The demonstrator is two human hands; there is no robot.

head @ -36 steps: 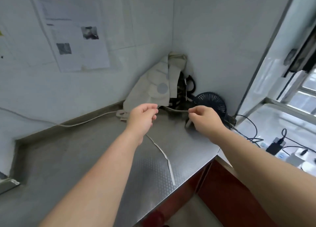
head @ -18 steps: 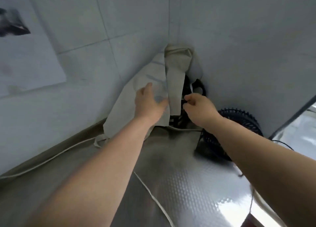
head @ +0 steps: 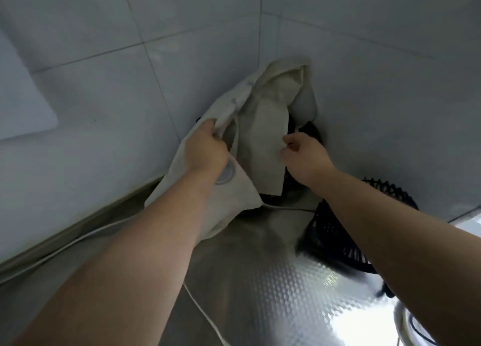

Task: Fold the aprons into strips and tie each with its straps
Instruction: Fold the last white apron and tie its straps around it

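A beige apron hangs draped in the corner where two tiled walls meet, its lower part resting on the steel counter. A round grey print shows on it by my left wrist. My left hand grips a bunched fold at the apron's left side. My right hand pinches the right edge of the hanging middle panel. A thin white strap trails from the apron across the counter toward me, and another strap runs under the apron's hem.
A black fan lies on the counter to the right, under my right forearm. Something dark sits behind the apron in the corner. A white cord runs along the left wall base. A paper sheet hangs on the left wall.
Both hands left the strap they held a second ago and reached into the corner. The left hand went from flat on the apron to gripping a fold; the right now pinches the panel's edge.
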